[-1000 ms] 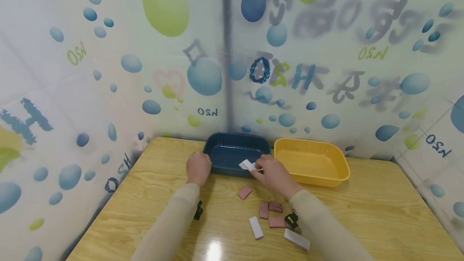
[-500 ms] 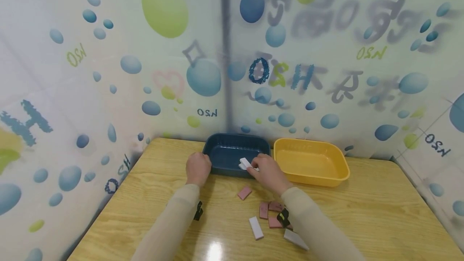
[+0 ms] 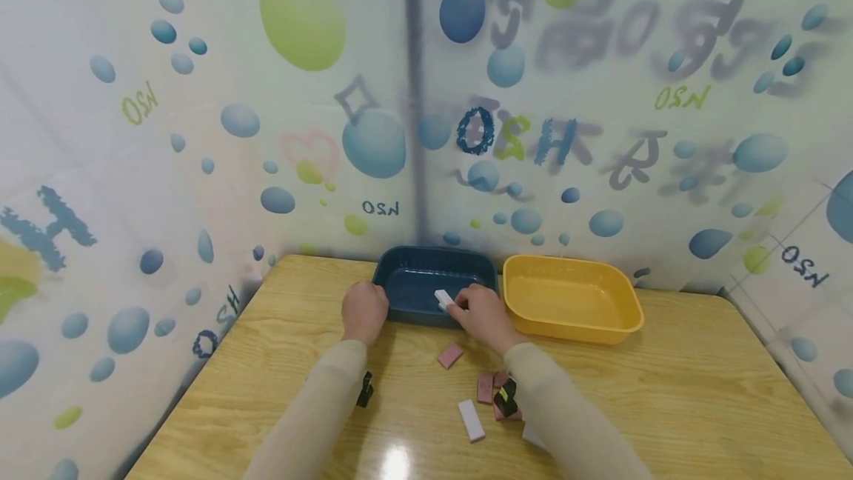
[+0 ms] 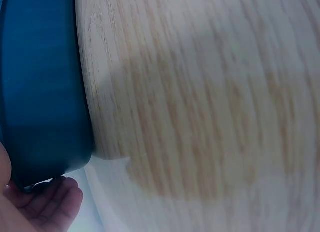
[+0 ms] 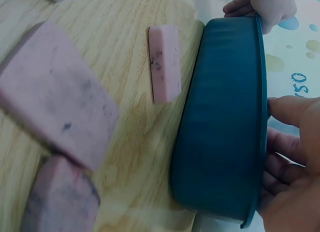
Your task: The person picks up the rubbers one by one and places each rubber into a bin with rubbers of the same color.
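In the head view my left hand (image 3: 365, 312) grips the near-left corner of a dark blue tray (image 3: 433, 315); in the left wrist view its fingers (image 4: 57, 199) curl beneath the tray's edge. My right hand (image 3: 485, 313) is over the tray's near-right part, pinching a white eraser-like block (image 3: 443, 298) at its fingertips. The tray's wall hides that block in the right wrist view, where my right fingers (image 5: 287, 144) show beyond the rim. A smudged pink eraser (image 5: 165, 64) lies on the table just in front of the tray.
A yellow tray (image 3: 573, 328) stands right beside the blue one. Nearer on the wooden table (image 3: 266, 361) lie several pink erasers (image 3: 485, 387), a white block (image 3: 471, 421) and another white block (image 3: 533, 437) partly behind my right sleeve. A patterned wall (image 3: 320, 221) rises behind the trays.
My right hand and forearm have shifted left, carrying the white block further left over the blue tray. The sleeve now covers more of the pink erasers. My left hand stays in place.
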Available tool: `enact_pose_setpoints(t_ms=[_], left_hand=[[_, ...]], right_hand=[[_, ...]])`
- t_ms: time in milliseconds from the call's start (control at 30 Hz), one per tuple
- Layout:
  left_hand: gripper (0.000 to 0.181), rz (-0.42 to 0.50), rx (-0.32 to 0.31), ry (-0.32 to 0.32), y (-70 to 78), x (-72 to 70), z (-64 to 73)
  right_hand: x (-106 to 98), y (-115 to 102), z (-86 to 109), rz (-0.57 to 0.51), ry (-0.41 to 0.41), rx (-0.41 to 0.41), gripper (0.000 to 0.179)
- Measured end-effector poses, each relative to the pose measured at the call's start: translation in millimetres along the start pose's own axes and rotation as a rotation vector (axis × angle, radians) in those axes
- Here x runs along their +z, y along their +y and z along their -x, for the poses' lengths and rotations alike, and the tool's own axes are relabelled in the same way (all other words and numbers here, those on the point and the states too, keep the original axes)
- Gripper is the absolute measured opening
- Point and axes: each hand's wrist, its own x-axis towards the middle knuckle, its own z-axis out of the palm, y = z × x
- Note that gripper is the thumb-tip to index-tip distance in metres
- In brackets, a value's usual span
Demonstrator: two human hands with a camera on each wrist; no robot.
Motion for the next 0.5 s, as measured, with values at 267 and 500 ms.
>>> enact_pose_setpoints(t_ms=[267,500], left_hand=[[0.044,0.002,-0.011,-0.001,-0.9,1.5,0.3],[0.045,0.01,-0.011,0.003,-0.9,2.4,-1.2]], right_hand=[[8.3,-6.0,-8.6,-0.012,-0.014,0.054,0.021],[14.6,-12.3,-19.4,0.001,-0.014,0.111,0.022]])
